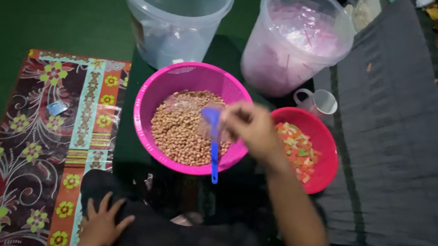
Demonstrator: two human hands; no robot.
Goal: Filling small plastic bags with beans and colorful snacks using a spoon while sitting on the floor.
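The right hand [251,127] is stretched forward over the pink basket [191,117] of peanuts [182,128], fingers pinched on a blue spoon [212,140] pointing toward six o'clock. The left hand [103,225] is rested flat at seven o'clock, fingers spread, grasping nothing.

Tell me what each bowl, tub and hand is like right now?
Pink basket: part full of peanuts.
Red bowl: holds mixed coloured bits.
Left tub: open, looks empty.
Right tub: open, stuffed with thin plastic bags.
Cup: upright, contents unclear.
Right hand: holding a blue spoon over the peanuts.
Left hand: flat, fingers spread, empty.
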